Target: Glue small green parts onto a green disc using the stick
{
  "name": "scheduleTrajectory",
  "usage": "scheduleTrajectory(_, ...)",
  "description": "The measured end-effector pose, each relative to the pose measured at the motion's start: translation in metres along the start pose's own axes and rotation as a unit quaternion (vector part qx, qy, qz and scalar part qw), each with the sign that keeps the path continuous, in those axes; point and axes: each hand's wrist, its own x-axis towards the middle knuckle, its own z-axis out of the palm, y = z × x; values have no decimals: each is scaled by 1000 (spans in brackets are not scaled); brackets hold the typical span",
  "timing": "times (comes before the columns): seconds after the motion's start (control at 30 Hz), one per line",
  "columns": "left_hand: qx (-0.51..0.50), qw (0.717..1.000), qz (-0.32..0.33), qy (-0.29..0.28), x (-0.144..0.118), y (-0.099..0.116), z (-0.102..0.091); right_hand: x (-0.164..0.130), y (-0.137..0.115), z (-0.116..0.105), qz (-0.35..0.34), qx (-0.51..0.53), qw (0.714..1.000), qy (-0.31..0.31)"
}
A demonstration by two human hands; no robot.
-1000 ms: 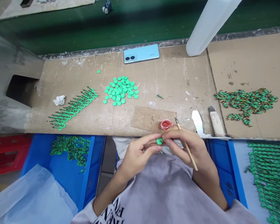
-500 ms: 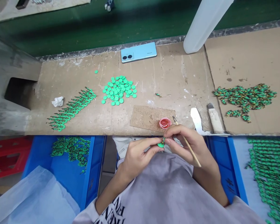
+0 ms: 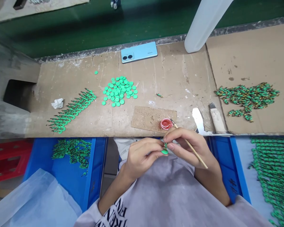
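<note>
Left hand: fingers closed, pinching the small green piece.
Right hand: pinching the same piece, with a thin brush held between its fingers.
Green piece: between both hands' fingertips, just below the bench edge.

a small green disc piece stands pinched between fingertips, beside a thin wooden brush.

The green piece is largely covered by the fingertips of the left hand and right hand; its form cannot be resolved. The white bottle is cut off by the top edge. The right-hand bin is cut off at the right edge.
</note>
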Motion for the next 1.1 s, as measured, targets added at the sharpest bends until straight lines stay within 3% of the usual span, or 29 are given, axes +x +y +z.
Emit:
scheduleTrajectory(0.47,-20,996,72,41,-2,-8,4,-1,0,1,15,35,999,-12)
scheduleTrajectory(1.1,-106,992,53,33,-4,-11,8,0,-2,2,11,18,1000,-12)
